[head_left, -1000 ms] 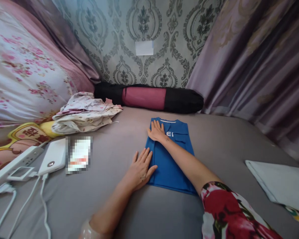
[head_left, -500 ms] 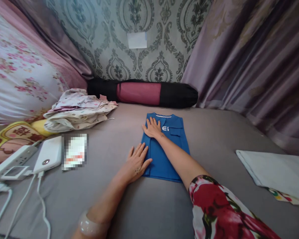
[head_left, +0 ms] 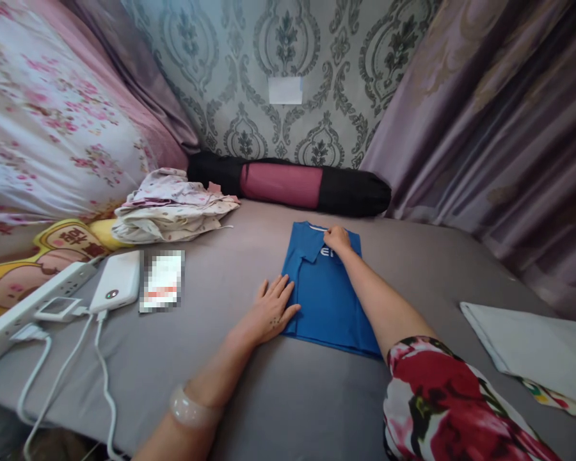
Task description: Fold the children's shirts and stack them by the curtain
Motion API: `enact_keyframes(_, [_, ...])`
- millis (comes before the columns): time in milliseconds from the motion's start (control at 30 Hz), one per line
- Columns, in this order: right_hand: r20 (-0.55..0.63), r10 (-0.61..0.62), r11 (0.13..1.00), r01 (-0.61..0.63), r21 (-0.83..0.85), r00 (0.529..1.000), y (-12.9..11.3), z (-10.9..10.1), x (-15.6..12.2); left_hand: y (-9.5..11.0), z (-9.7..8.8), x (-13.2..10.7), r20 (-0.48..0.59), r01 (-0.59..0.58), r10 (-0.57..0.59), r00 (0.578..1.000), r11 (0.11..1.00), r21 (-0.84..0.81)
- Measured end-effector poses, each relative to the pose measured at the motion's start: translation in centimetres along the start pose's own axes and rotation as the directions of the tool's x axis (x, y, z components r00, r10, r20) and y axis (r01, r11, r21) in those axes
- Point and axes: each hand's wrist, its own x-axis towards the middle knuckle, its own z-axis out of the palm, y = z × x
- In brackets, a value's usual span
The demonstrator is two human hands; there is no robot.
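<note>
A blue T-shirt (head_left: 333,307) with white lettering lies on the grey bed sheet, its sides folded inward into a narrow shape. My left hand (head_left: 272,310) rests flat and open on its left edge, fingers spread. Up by the collar, my right hand (head_left: 337,239) has its fingers curled together on the shirt's fabric, just above the letters. The fingertips are partly hidden. A folded sleeve flap shows to the left of the lettering.
A black and pink rolled bag (head_left: 283,184) lies along the wall. To the left are crumpled patterned clothes (head_left: 168,208), a white power bank (head_left: 116,282), a power strip (head_left: 33,314) and cables. Folded light cloth (head_left: 532,342) lies on the right.
My right hand has moved from the shirt's upper left to the collar, and its spread fingers have closed. My left hand stays on the left edge. The camera view has shifted slightly.
</note>
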Motion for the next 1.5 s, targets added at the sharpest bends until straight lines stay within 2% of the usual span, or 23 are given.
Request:
enact_keyframes(133, [0.007, 0.056, 0.998, -0.056, -0.005, 0.998, 0.8, 0.4, -0.2, -0.2, 0.2, 0.0, -0.007, -0.009, 0.009, 1.0, 1.0, -0.004])
enact_keyframes(333, [-0.01, 0.107, 0.994, -0.106, 0.018, 0.994, 0.0, 0.9, 0.3, 0.0, 0.0, 0.1, 0.0, -0.002, 0.002, 1.0, 1.0, -0.007])
enact_keyframes(433, [-0.079, 0.057, 0.991, -0.047, 0.124, 0.995, -0.7, 1.2, -0.1, 0.0, -0.1, 0.1, 0.0, -0.002, 0.002, 1.0, 1.0, -0.01])
enact_keyframes(600, [-0.157, -0.141, 0.958, 0.175, 0.226, 0.977, -2.4, 2.3, -1.3, 0.1, -0.1, 0.1, 0.016, 0.002, -0.002, 1.0, 1.0, -0.008])
enact_keyframes(767, [-0.071, -0.367, 0.907, 0.374, 0.194, 0.927, -4.3, 3.4, -2.4, -0.1, 0.0, 0.1, -0.003, -0.005, 0.005, 1.0, 1.0, -0.011])
enact_keyframes(900, [0.031, -0.459, 0.886, 0.454, 0.092, 0.888, -5.3, 3.5, -3.2, 0.0, -0.1, 0.0, -0.001, -0.009, 0.009, 1.0, 1.0, -0.003])
enact_keyframes(1067, [0.122, -0.439, 0.897, 0.442, 0.007, 0.89, -5.6, 3.5, -3.7, 0.3, -0.4, 0.0, 0.01, -0.004, 0.004, 1.0, 1.0, -0.007])
enact_keyframes(1233, [0.187, -0.362, 0.931, 0.365, 0.019, 0.913, -5.8, 3.9, -3.9, 0.2, -0.4, 0.0, 0.008, -0.002, 0.002, 1.0, 1.0, -0.012])
enact_keyframes(1400, [0.297, -0.298, 0.953, 0.3, 0.039, 0.907, -6.2, 3.2, -3.4, 0.4, -0.6, 0.0, -0.018, -0.009, 0.008, 1.0, 1.0, -0.009])
enact_keyframes(1500, [0.258, -0.319, 0.946, 0.323, 0.028, 0.912, -6.6, 2.8, -2.8, 0.6, -0.9, 0.1, -0.02, -0.007, 0.007, 1.0, 1.0, -0.004])
